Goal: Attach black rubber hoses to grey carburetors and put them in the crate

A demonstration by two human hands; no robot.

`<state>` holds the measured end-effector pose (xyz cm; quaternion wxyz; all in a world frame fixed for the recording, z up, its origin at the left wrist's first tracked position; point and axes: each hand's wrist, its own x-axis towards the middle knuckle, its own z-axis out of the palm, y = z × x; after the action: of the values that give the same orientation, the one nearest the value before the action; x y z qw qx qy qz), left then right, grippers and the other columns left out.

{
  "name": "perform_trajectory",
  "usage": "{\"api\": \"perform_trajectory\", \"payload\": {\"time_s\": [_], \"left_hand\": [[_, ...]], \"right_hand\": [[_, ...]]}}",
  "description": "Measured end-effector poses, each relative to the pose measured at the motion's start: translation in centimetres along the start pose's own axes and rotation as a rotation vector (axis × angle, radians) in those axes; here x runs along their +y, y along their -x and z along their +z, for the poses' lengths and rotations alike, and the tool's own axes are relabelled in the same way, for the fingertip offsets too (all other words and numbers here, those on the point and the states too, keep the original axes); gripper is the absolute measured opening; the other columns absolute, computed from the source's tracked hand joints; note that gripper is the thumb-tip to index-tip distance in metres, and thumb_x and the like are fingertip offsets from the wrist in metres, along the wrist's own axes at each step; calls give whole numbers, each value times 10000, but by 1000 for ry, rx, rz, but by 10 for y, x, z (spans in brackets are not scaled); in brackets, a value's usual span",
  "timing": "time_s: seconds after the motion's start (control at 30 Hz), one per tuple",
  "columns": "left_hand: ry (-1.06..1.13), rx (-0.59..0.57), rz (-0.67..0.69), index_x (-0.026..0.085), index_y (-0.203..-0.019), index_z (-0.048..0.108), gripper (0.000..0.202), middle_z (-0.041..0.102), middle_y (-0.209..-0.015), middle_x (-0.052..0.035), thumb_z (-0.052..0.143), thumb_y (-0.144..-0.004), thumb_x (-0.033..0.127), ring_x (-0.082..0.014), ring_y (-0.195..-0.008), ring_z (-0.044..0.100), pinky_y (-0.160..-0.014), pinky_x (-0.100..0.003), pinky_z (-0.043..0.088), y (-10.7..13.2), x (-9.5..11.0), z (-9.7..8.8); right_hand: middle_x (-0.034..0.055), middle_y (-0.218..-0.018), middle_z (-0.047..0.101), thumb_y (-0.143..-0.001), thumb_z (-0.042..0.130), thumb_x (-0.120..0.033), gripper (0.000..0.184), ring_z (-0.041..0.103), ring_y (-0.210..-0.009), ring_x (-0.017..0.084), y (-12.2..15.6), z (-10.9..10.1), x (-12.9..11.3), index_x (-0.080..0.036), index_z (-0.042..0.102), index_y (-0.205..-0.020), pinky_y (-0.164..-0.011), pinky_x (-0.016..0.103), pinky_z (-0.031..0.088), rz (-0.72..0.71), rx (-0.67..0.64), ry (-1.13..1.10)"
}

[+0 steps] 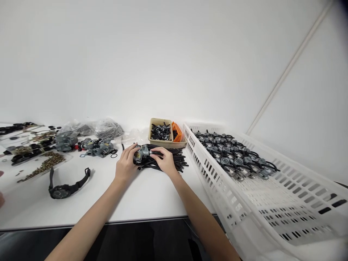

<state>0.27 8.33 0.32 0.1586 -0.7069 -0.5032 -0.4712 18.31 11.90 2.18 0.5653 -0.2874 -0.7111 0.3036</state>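
My left hand (126, 162) is closed round a grey metal carburetor (139, 155), holding it over a pile of black rubber hoses (178, 159). At the carburetor's right side, the fingers of my right hand (165, 162) pinch the end of a black hose (157, 153). The hose end meets the carburetor's side; how far it is pushed on, I cannot tell. More hoses lie under and behind both hands.
To the right, a white crate (217, 185) holds rows of carburetors with hoses. Behind the hoses are a beige bin (150, 136) of small black parts and an orange basket (177, 127). Leftward lie carburetors (96, 146), a watch (61, 191) and brass fittings (49, 164). Another person's fingertips (1, 199) show at the left edge.
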Motion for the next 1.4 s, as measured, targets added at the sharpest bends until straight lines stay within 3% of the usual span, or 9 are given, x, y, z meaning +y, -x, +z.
{"api": "perform_trajectory", "payload": {"time_s": [0.5, 0.93, 1.4], "left_hand": [[2, 61, 27, 182, -1156, 527, 391, 566, -1275, -108, 508, -774, 100, -252, -1151, 524, -922, -375, 462, 1, 4, -1], [-66, 151, 82, 197, -1111, 556, 394, 616, -1211, -85, 538, -745, 54, -241, -1085, 574, -842, -335, 504, -1, 6, -1], [-80, 145, 84, 196, -1119, 556, 401, 618, -1208, -80, 566, -741, 65, -232, -1079, 573, -841, -314, 494, -1, 6, -1]], "right_hand": [[41, -905, 696, -765, 660, -196, 127, 644, -880, 188, 1, 3, -6, -202, 688, -889, -855, 319, 503, -116, -8, 159], [64, -925, 699, -789, 661, -297, 181, 665, -865, 192, 3, 5, -2, -188, 681, -933, -830, 304, 539, -91, -12, 140], [60, -924, 710, -810, 638, -302, 172, 667, -849, 194, 4, 6, -4, -201, 699, -934, -755, 287, 545, -97, -7, 163]]}}
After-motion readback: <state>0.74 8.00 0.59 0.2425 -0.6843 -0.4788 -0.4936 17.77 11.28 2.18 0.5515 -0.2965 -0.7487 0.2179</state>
